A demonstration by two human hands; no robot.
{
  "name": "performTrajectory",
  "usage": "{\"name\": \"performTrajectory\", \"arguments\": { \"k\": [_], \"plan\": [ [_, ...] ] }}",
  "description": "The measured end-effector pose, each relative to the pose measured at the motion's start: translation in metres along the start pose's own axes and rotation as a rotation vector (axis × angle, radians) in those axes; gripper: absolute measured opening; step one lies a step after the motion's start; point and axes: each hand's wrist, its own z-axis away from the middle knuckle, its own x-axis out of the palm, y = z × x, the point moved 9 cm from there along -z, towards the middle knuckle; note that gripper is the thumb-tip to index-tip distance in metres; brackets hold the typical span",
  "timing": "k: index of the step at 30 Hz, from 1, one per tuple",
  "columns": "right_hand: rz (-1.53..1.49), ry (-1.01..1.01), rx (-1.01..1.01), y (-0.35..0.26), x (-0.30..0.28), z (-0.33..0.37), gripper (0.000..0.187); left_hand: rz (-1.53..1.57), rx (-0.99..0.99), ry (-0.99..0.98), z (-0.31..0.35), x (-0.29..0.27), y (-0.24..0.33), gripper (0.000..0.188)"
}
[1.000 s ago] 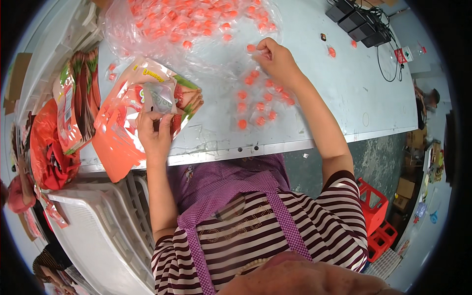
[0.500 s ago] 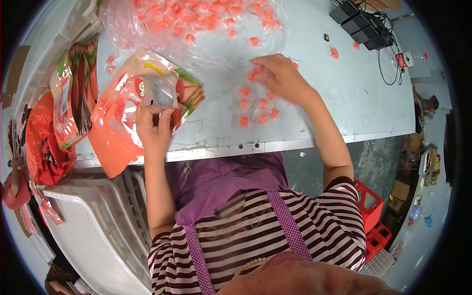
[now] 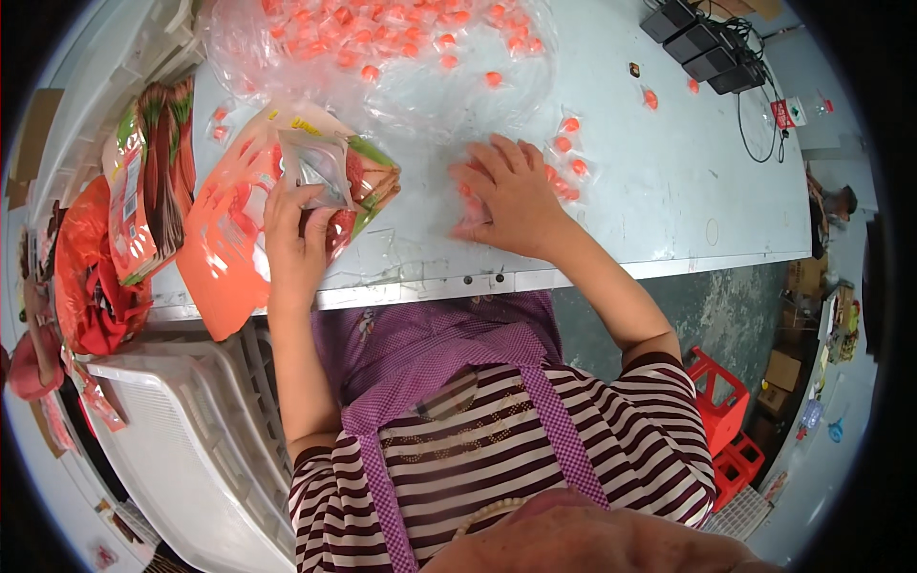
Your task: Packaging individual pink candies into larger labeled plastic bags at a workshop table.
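A: Where is the pouch?

B: The printed red pouch (image 3: 224,248) lies toward the left of the table (image 3: 659,210), near the front edge, its mouth parted to show a silvery inside.

A: And the left hand (image 3: 291,234)?

B: It grips the pouch at the mouth, fingers curled at the rim and thumb close against the front, with only a small gap between them.

A: How about the right hand (image 3: 513,199)?

B: Palm down, fingers spread and curved over some orange wrapped pieces (image 3: 463,189). Those show blurred beside the fingers; whether the hand has a firm hold of any, I cannot tell.

A: Any more pieces about?

B: Several lie loose just to the right of that hand, and 2 sit farther off, near the black power adapters (image 3: 702,53). Many more are heaped with the clear plastic bag (image 3: 406,110) toward the far side.

A: What's at the far left?

B: A bundle of pouches (image 3: 153,196), next to a red plastic bag (image 3: 81,267), with white trays (image 3: 181,411) below the table's edge.
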Motion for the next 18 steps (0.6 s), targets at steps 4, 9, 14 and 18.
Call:
{"name": "performTrajectory", "arguments": {
  "k": [4, 9, 14, 18],
  "plan": [
    [-0.021, 0.077, -0.074, -0.003, 0.001, 0.004, 0.049, -0.206, 0.181, -0.035, -0.015, -0.015, 0.044, 0.014],
    [-0.023, 0.086, -0.082, 0.002, 0.002, 0.005, 0.042, -0.387, 0.308, -0.100, -0.024, -0.028, 0.094, 0.013],
    [-0.237, 0.044, -0.021, 0.016, -0.013, 0.000, 0.052, -0.384, 0.244, -0.272, -0.012, -0.031, 0.106, 0.015],
    [-0.227, 0.014, -0.047, -0.010, -0.018, 0.004, 0.056, -0.357, 0.207, -0.293, -0.002, -0.030, 0.099, 0.015]
  ]
}}
